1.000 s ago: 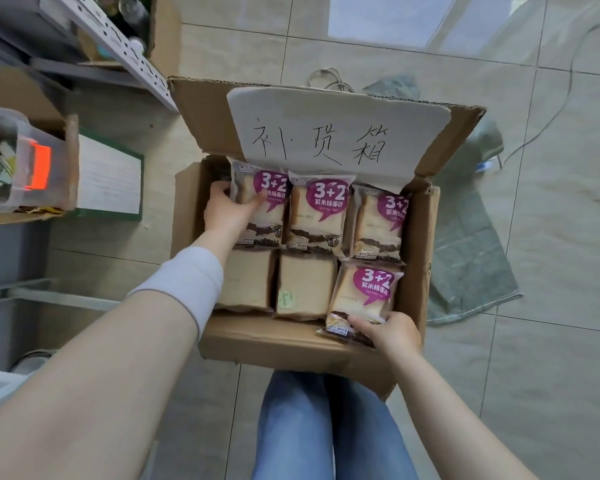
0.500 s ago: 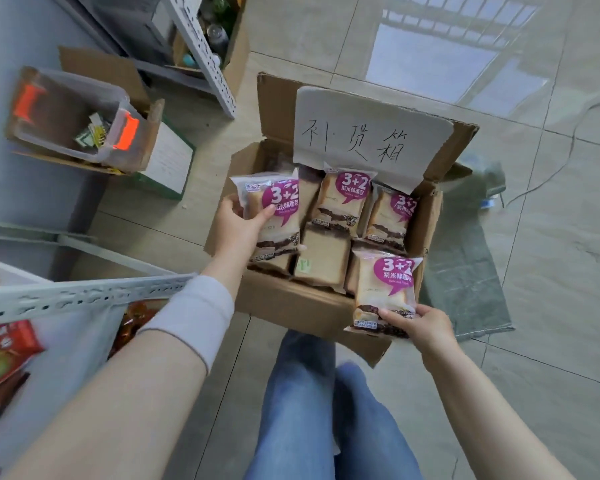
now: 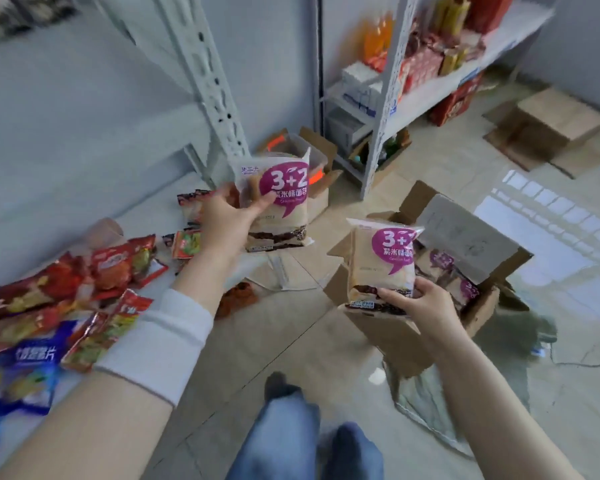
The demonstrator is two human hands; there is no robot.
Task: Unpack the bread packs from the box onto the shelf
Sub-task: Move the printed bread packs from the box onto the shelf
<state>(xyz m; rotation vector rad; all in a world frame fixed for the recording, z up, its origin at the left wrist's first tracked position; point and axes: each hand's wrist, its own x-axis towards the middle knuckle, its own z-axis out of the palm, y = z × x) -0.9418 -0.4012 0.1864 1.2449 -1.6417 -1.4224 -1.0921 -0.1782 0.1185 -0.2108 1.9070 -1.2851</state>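
— Both packs have come up out of the cardboard box (image 3: pixel 409 327) since half a second ago, and the view has swung from the box toward the shelf (image 3: pixel 94 202). What does the head camera show?

— A person's left hand (image 3: pixel 226 223) grips one bread pack (image 3: pixel 278 206) by its side, thumb across the front, carried near the shelf's front edge. The right hand (image 3: pixel 420 299) pinches a second bread pack (image 3: pixel 381 265) at its bottom seam, in front of the box's near corner. More packs remain inside the box.

— How should the placing go?

— Probably best to lay the left pack flat on the bare stretch of shelf just beyond the red snack packets (image 3: pixel 84 278), label up, then bring the right pack alongside. A light hold matters; the loaf inside looks soft and would likely squash.

— And the materials?

— Glossy, crinkly clear film with a purple speech-bubble label; pale, squarish sliced bread with a dark filling band. Matte brown corrugated box; smooth grey shelf board, perforated metal upright (image 3: pixel 208 84).
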